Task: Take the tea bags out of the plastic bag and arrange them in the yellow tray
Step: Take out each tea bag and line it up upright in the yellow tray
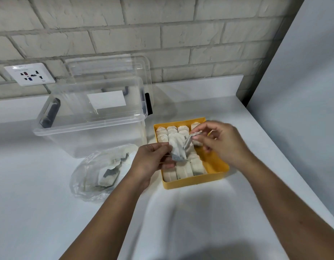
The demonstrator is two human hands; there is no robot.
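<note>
Left hand (153,160) grip pinches a tea bag (176,147) above the tray (216,167). Right hand (222,141) grip pinches a second bag (189,140), touching the first. Plastic bag (91,175) lies on the counter (40,203).

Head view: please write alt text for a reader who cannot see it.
The left hand and right hand pinch tea bags over the yellow tray, where rows of them lie. A plastic bag holding more lies left of it, before a clear box.
</note>
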